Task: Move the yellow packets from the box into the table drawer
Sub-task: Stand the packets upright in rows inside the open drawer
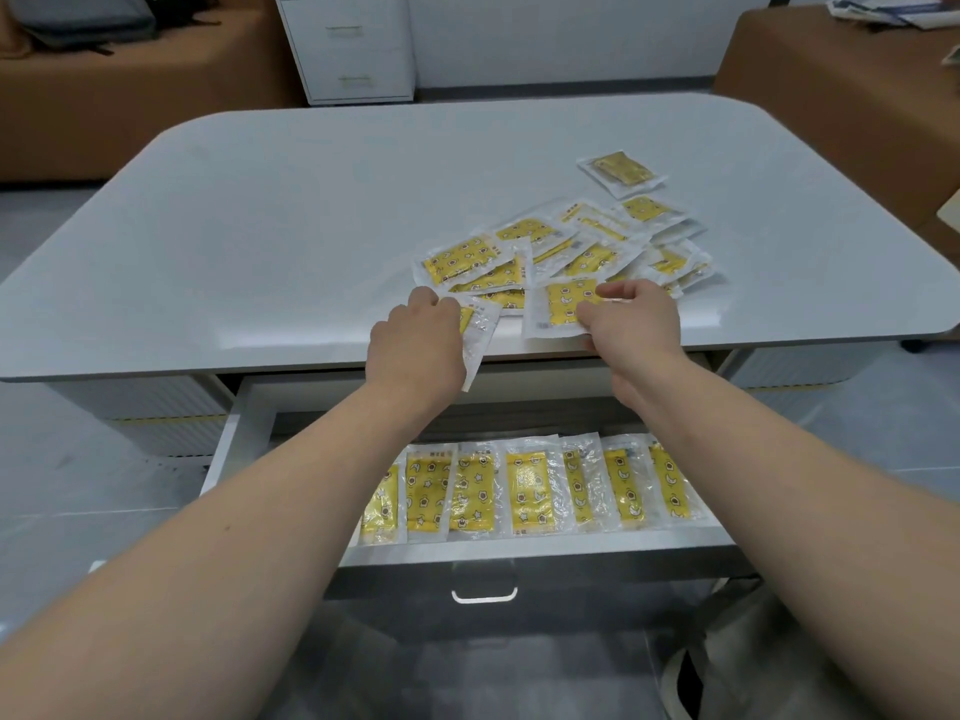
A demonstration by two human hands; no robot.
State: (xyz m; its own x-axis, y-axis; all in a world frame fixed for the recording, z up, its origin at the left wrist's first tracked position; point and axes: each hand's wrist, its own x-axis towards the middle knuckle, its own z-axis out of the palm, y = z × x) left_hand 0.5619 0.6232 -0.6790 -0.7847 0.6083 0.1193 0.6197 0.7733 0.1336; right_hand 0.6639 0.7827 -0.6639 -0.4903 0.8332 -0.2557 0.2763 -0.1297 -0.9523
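A loose heap of yellow packets (576, 241) in clear wrappers lies on the white table (291, 226), right of centre. One packet (623, 169) lies apart behind the heap. My left hand (418, 340) grips a packet (480, 335) that hangs over the table's front edge. My right hand (636, 317) pinches another packet (553, 309) at the near edge of the heap. Below, the open drawer (244, 439) holds a row of several yellow packets (530, 488) side by side. No box is in view.
A white drawer cabinet (348, 44) stands behind the table. Brown seats flank it at far left (119, 90) and far right (841, 96), the right one carrying papers (893, 10). A beige bag (748, 652) lies on the floor at lower right.
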